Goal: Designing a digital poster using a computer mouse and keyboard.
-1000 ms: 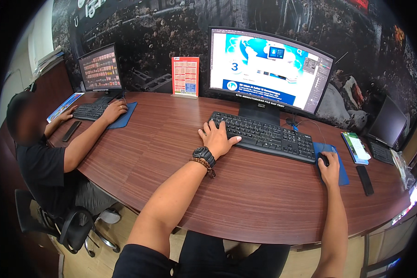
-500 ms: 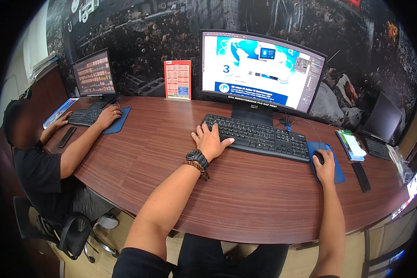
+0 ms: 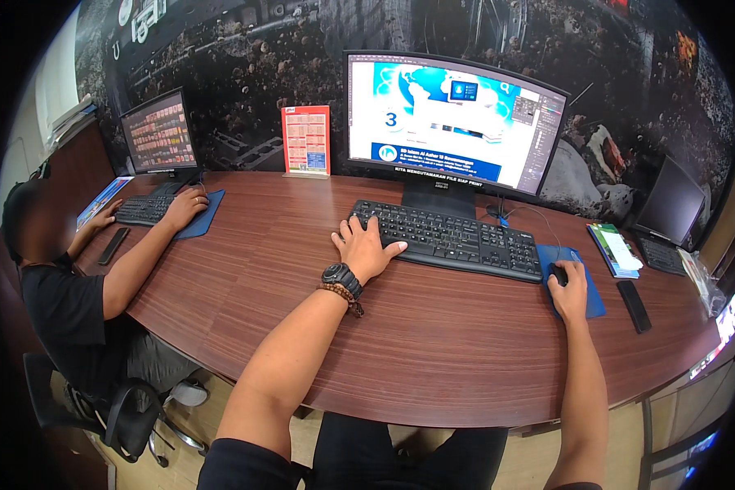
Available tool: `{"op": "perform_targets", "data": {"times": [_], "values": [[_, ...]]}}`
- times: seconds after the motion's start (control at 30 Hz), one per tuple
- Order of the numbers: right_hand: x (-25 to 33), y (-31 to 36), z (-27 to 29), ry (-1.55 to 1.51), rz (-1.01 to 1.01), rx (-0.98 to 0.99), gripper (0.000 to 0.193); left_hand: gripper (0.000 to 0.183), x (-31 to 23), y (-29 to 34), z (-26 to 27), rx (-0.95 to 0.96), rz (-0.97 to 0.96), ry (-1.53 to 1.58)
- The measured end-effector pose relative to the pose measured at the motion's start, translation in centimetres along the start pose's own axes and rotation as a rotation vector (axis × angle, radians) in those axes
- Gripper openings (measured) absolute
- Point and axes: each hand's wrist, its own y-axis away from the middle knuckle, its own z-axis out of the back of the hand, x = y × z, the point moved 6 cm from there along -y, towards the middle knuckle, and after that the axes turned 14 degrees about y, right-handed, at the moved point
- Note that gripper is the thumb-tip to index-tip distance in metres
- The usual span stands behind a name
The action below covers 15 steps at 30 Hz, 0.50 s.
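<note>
My left hand (image 3: 365,249) rests with spread fingers on the left end of a black keyboard (image 3: 457,241), its thumb along the front edge. A dark watch and a beaded bracelet circle that wrist. To the right, my right hand (image 3: 572,292) is curled over a black computer mouse (image 3: 559,274), which sits on a blue mouse pad (image 3: 588,286). Behind the keyboard stands a wide monitor (image 3: 457,114) showing a blue and white layout in an editing program.
A red calendar card (image 3: 307,140) stands left of the monitor. A black phone (image 3: 634,306) and a green booklet (image 3: 612,249) lie right of the mouse pad, near a laptop (image 3: 670,204). At left, a co-worker (image 3: 65,302) uses another keyboard (image 3: 144,209) and monitor (image 3: 160,131).
The whole view has shifted slightly, so things sit a little further left. Both my hands stay in place on the keyboard and mouse.
</note>
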Motion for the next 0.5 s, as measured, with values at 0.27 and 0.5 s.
{"op": "perform_targets", "data": {"times": [0.27, 0.5], "values": [[0.28, 0.05, 0.14, -0.013, -0.016, 0.009, 0.03, 0.093, 0.17, -0.01, -0.05, -0.01, -0.008, 0.009], [0.06, -0.1, -0.06, -0.02, -0.009, 0.007, 0.031, 0.093, 0.0, -0.06, 0.13, 0.011, 0.01, 0.004]]}}
